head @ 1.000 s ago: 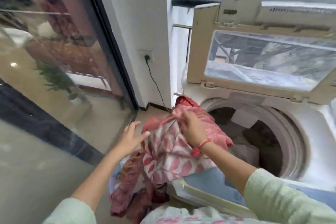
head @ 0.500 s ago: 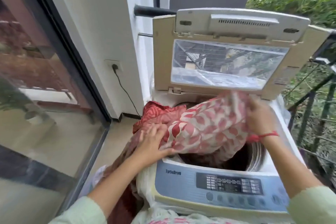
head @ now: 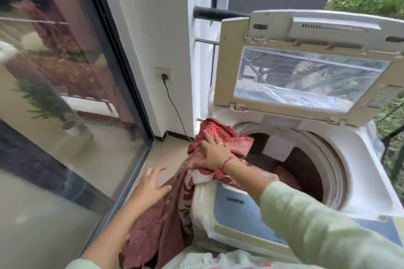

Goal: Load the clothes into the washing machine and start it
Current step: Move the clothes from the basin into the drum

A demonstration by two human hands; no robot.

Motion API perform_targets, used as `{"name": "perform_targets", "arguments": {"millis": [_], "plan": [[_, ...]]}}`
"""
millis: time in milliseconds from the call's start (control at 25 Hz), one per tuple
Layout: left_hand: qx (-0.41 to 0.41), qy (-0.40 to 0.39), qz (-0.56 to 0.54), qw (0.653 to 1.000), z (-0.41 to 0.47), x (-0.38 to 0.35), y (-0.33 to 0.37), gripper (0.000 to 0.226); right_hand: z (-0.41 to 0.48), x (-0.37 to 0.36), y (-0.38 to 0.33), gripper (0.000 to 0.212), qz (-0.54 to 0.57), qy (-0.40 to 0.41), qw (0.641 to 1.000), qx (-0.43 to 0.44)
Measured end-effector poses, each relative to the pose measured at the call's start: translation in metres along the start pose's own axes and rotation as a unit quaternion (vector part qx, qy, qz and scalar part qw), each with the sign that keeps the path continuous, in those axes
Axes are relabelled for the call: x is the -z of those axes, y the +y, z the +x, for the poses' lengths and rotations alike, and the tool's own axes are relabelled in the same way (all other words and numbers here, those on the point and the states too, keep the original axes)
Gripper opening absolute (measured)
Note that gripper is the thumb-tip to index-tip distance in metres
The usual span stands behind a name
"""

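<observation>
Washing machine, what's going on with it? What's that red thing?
A person is loading a red patterned cloth into the top-loading washing machine, whose lid stands open. The right hand rests spread on the cloth bunched at the rim on the wall side. The left hand is open beside the part that hangs down outside. Some fabric shows inside the drum.

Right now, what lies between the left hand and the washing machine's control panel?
The red patterned cloth, hanging over the edge of the washing machine; the head view shows it.
</observation>
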State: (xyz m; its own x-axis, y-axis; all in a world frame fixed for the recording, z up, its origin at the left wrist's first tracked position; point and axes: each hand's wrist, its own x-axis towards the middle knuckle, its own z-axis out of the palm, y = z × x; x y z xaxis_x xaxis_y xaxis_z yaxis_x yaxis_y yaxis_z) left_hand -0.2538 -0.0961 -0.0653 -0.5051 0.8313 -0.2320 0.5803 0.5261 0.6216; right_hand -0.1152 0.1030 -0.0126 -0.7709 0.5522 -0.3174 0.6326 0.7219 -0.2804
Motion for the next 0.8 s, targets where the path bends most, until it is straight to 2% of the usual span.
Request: {"name": "perform_targets", "arguments": {"millis": [80, 160, 240, 280, 360, 440, 520, 560, 640, 680, 720, 760, 800], "plan": [[0.034, -0.047, 0.005, 0.998, -0.016, -0.002, -0.020, 0.074, 0.006, -0.018, -0.021, 0.049, -0.028, 0.064, 0.997, -0.029], [0.047, -0.068, 0.017, 0.996, -0.020, -0.006, -0.030, 0.085, -0.003, -0.018, -0.027, 0.030, -0.057, 0.162, 0.985, 0.023], [0.041, -0.071, 0.020, 0.996, -0.016, -0.011, -0.025, 0.093, -0.018, -0.010, -0.015, 0.015, -0.001, 0.214, 0.973, 0.079], [0.036, -0.067, 0.015, 0.997, -0.011, -0.014, -0.018, 0.098, -0.028, -0.001, -0.005, 0.013, 0.039, 0.229, 0.969, 0.082], [0.027, -0.059, 0.000, 0.998, 0.000, -0.021, 0.005, 0.114, -0.051, 0.027, 0.020, 0.024, 0.130, 0.270, 0.951, 0.067], [0.000, -0.044, -0.004, 0.999, 0.015, -0.031, 0.029, 0.122, -0.085, 0.072, 0.051, 0.031, 0.151, 0.365, 0.916, 0.074], [-0.071, -0.026, 0.028, 0.997, 0.030, -0.037, 0.053, 0.106, -0.124, 0.125, 0.084, 0.035, 0.096, 0.491, 0.862, 0.080], [-0.117, -0.010, 0.053, 0.992, 0.035, -0.037, 0.066, 0.093, -0.143, 0.148, 0.102, 0.036, 0.061, 0.561, 0.823, 0.071], [-0.178, 0.057, 0.068, 0.980, 0.041, -0.030, 0.090, 0.069, -0.168, 0.171, 0.141, 0.034, -0.010, 0.671, 0.741, 0.012], [-0.189, 0.105, 0.059, 0.974, 0.043, -0.024, 0.100, 0.057, -0.170, 0.166, 0.162, 0.033, -0.039, 0.691, 0.721, -0.033], [-0.191, 0.139, 0.055, 0.970, 0.044, -0.018, 0.107, 0.048, -0.165, 0.151, 0.184, 0.033, -0.057, 0.676, 0.731, -0.070], [-0.191, 0.156, 0.064, 0.967, 0.046, -0.015, 0.112, 0.043, -0.156, 0.129, 0.206, 0.036, -0.066, 0.596, 0.794, -0.103], [-0.186, 0.150, 0.077, 0.968, 0.045, -0.014, 0.115, 0.043, -0.145, 0.103, 0.224, 0.043, -0.074, 0.419, 0.896, -0.128]]}}
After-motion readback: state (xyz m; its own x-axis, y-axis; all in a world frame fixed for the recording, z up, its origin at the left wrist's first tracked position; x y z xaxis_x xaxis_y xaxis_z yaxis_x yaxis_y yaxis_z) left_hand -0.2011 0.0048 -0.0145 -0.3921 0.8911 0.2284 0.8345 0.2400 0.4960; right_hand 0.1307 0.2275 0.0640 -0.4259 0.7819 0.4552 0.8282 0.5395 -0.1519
